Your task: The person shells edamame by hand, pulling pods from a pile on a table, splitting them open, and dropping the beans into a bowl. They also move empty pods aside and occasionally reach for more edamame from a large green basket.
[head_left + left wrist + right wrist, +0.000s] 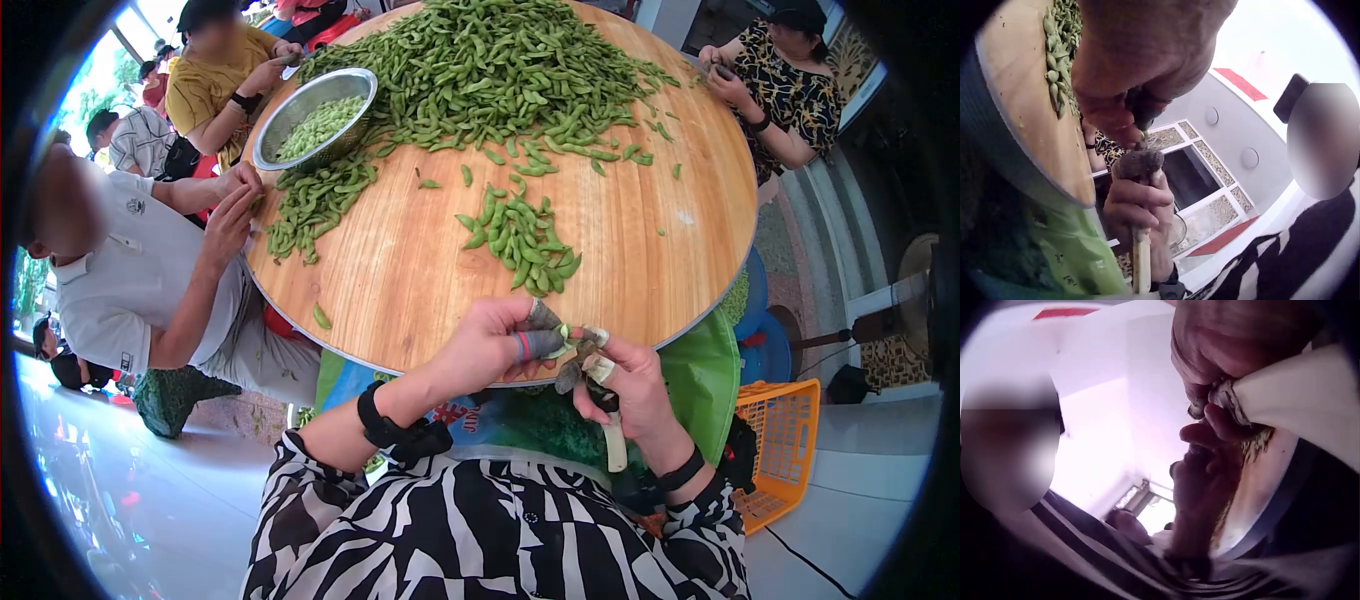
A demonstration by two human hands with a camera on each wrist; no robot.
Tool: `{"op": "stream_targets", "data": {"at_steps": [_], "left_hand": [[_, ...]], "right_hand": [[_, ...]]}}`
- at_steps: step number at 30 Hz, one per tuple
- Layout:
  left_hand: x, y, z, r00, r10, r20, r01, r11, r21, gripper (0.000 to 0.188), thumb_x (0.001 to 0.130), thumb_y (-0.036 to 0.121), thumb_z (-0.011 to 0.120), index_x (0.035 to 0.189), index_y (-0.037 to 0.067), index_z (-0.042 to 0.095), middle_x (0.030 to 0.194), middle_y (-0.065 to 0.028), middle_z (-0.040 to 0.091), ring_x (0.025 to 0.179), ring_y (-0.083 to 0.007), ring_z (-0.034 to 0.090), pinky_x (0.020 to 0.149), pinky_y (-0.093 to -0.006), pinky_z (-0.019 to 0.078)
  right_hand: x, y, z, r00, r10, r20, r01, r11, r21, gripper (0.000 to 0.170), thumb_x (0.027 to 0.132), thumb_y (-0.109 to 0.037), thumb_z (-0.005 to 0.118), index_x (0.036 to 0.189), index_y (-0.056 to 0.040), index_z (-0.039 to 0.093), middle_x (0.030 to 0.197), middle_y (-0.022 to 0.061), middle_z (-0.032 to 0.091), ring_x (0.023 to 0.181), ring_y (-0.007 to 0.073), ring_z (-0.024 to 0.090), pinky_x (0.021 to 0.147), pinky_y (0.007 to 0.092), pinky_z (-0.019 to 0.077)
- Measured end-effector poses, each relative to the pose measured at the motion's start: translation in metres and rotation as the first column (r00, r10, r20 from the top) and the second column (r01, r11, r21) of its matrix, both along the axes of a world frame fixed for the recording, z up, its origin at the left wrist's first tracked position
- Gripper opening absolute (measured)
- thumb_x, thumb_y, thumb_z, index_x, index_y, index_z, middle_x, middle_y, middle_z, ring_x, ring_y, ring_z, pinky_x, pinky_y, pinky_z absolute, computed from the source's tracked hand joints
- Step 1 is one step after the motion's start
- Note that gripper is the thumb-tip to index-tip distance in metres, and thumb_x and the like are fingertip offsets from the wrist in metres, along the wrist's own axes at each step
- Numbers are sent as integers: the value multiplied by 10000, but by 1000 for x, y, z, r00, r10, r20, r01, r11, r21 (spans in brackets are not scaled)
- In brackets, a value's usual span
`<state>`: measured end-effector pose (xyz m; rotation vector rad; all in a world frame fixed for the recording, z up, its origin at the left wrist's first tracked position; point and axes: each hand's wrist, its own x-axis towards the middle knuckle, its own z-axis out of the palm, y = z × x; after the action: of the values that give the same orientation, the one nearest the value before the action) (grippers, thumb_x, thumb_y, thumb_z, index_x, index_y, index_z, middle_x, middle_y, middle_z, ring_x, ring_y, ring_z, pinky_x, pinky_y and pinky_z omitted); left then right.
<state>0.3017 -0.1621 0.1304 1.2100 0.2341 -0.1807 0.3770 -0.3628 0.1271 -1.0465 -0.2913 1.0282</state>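
Over the near edge of the round table, my left hand [487, 345] pinches a green soybean pod [566, 333], mostly covered by fingers. Grey covers wrap some of its fingertips. Close beside it, my right hand [638, 390] grips a tool with a pale, flat handle [615, 448], which sticks out below the palm. In the left wrist view that handle [1141, 262] runs down from the curled right fingers; the tool's working end is hidden. Worn finger covers also wrap the right fingertips. A small heap of soybean pods [525, 240] lies on the table just beyond both hands.
A large pile of pods [490, 70] covers the far part of the wooden table [400, 260]. A metal colander [365, 100] of shelled beans stands at the left. People sit at left and right. A yellow crate [780, 440] and blue tubs [765, 350] are at the right.
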Motion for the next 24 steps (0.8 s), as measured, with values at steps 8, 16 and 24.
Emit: {"op": "stream_targets", "data": {"at_steps": [8, 16, 24], "left_hand": [[-9, -16, -1, 976, -144, 162, 49, 875, 481, 234, 869, 3, 593, 1091, 37, 653, 728, 20, 607, 601, -39, 496, 530, -206, 408], [-11, -18, 6, 997, -56, 55, 33, 930, 365, 258, 803, -83, 562, 1054, -23, 570, 805, -113, 622, 801, -148, 605, 709, -296, 493], [-13, -16, -10, 997, 7, 74, -33, 935, 354, 327, 842, -93, 596, 1135, 21, 504, 1013, -55, 618, 928, -114, 590, 778, -263, 489]], "right_hand": [[-4, 8, 6, 822, -89, 562, 242, 948, -204, 143, 837, -56, 656, 927, -3, 559, 710, 3, 562, 569, 67, 491, 505, 236, 409], [4, 5, -4, 372, -33, 928, 436, 888, -144, 178, 715, 22, 595, 890, 13, 566, 624, 121, 525, 506, 250, 520, 505, 324, 432], [-5, 6, 7, 487, 110, 866, 199, 952, -232, 210, 783, -9, 672, 974, 20, 590, 732, 103, 565, 615, 178, 561, 572, 295, 443]]}}
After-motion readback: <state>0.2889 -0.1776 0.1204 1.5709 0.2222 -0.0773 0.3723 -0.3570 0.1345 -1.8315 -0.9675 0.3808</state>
